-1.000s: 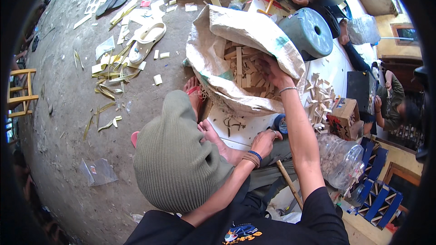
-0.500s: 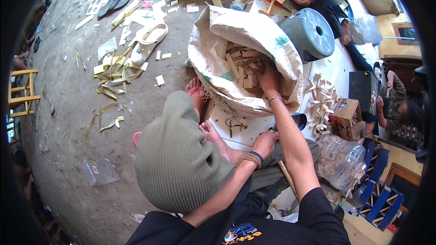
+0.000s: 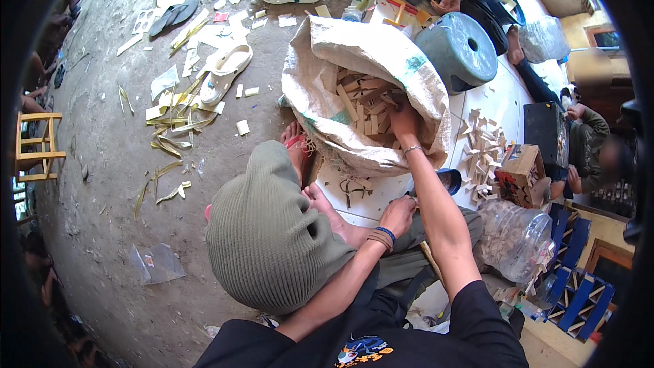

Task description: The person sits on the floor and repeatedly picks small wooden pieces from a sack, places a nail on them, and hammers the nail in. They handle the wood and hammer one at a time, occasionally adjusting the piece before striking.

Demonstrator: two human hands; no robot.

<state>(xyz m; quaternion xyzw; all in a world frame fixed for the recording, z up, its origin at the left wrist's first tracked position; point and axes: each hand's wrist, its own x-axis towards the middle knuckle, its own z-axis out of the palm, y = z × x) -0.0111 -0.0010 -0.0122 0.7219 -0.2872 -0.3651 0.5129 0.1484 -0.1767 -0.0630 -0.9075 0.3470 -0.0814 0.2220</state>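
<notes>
Wood strips lie inside the rim of the sack at the right hand, whose grip, like that of the left hand, cannot be determined; expect light, stiff handling, best pinched across long edges.

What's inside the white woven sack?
Inside the white woven sack lie many short, pale wood pieces, jumbled, with the right hand among them. The upper pieces hide whatever lies deeper, and the hand covers what is directly beneath it.

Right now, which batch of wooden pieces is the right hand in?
The batch in the whitish sack; the right hand reaches into it, not the heap on the tiles.
</notes>
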